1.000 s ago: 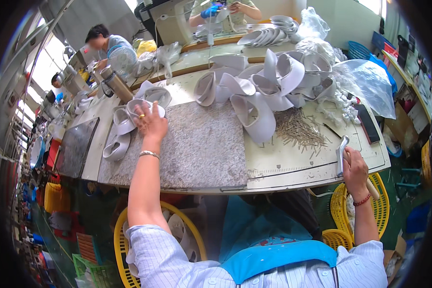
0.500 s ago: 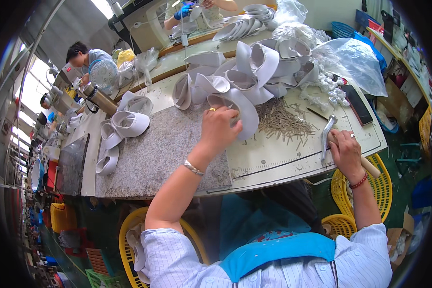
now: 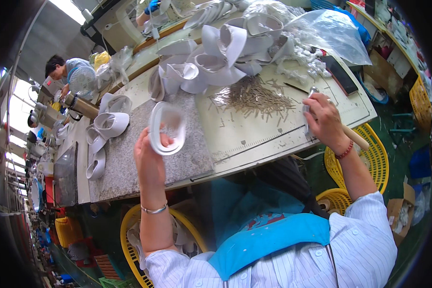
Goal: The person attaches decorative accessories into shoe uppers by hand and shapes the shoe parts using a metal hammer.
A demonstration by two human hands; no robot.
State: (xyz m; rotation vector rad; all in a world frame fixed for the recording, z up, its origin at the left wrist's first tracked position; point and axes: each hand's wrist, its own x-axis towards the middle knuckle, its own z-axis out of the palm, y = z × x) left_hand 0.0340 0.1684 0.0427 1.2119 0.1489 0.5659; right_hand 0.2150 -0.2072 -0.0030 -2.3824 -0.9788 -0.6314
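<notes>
My left hand (image 3: 149,161) holds up a white shoe upper (image 3: 154,128) over the grey speckled slab (image 3: 125,165), its opening toward me and slightly blurred. Fingers of that hand show through the opening. At the right of the table, my right hand (image 3: 325,122) is closed round a hammer (image 3: 357,138); its wooden handle sticks out past my wrist, and its metal head shows beyond my fingers. A heap of white shoe uppers (image 3: 209,65) lies behind the slab. Several more uppers (image 3: 111,126) sit along the slab's left side.
Small brownish strips (image 3: 254,98) are piled mid-table, near a dark thin stick (image 3: 296,88) and a phone (image 3: 340,76). Clear plastic bags (image 3: 331,36) lie at the back right. Yellow baskets (image 3: 385,165) stand below the table. Across it is a co-worker's blue-gloved hand (image 3: 152,6).
My left hand has lifted a shoe upper from the front of the heap and brought it left and nearer. My right hand stays on the hammer. The view has shifted.
</notes>
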